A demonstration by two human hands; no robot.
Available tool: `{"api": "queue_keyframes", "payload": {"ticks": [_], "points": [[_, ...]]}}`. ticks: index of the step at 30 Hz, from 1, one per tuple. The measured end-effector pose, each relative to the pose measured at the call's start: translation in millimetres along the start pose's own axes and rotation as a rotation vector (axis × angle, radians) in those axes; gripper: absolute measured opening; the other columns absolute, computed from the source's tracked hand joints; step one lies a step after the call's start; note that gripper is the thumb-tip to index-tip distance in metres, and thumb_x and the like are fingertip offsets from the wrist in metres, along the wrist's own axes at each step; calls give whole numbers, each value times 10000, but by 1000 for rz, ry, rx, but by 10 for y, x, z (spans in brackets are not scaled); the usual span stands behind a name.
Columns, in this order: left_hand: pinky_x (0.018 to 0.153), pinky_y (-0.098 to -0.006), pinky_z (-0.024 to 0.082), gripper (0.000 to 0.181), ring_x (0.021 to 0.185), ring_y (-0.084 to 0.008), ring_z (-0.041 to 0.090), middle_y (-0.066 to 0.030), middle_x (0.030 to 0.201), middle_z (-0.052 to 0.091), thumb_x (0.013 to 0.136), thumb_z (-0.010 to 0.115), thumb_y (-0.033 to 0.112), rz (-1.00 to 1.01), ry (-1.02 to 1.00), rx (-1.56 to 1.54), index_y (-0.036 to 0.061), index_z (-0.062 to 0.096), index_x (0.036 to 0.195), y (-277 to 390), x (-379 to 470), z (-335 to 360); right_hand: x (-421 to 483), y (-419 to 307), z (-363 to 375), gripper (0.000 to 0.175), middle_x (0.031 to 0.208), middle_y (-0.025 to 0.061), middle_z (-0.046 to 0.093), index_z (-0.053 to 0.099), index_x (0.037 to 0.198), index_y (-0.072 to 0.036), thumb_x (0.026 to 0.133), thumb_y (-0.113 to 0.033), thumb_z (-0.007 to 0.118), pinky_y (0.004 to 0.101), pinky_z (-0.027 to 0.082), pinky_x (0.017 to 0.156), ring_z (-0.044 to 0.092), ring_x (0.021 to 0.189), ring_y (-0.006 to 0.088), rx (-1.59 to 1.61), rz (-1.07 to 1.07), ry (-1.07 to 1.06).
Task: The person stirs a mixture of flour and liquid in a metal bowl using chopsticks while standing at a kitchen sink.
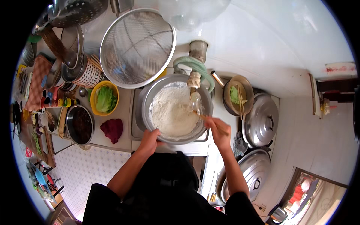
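Note:
A large metal bowl [207, 101] sits over the sink [136, 112], with white flour [166, 112] heaped inside it. My left hand [150, 140] grips the bowl's near left rim. In my right hand [219, 130] are wooden chopsticks [201, 114], or a similar thin wooden stick, whose tip reaches into the flour at the right side. Above that spot a faucet [194, 80] points down, and water [195, 102] shows below its spout. The flour near the stick looks clumpy.
A large mesh strainer [137, 47] leans at the back. Left of the sink are a yellow basket of lettuce [106, 99], a dark red cloth [112, 130] and a pot with dark contents [79, 125]. A bowl with chopsticks [234, 95] and lidded pots [261, 119] stand right.

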State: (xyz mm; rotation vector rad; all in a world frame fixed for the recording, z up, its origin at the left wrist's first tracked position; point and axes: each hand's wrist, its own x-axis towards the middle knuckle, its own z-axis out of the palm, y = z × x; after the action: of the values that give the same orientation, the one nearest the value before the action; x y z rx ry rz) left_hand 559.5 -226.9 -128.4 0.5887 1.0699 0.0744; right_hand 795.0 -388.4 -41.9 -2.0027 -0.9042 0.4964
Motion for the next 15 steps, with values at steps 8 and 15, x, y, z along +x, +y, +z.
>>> {"api": "queue_keyframes", "payload": {"ticks": [8,15], "points": [[709,-440,642,469,924,-309,703,-198,1106,660,846,552,111,-1,4,44,-100,544,1265,-51,46,60,208,-27,41,111,828,149,724,730,975,34,963,-63,677,316,556,659,711,726,245,29,-63,78],[690,-450,631,560,992,-302,703,-186,1165,654,848,528,74,-23,-28,10,-52,463,1389,-156,-19,23,-109,-19,249,72,873,163,745,740,979,30,925,-9,711,328,573,713,732,790,266,12,-23,-99]]}}
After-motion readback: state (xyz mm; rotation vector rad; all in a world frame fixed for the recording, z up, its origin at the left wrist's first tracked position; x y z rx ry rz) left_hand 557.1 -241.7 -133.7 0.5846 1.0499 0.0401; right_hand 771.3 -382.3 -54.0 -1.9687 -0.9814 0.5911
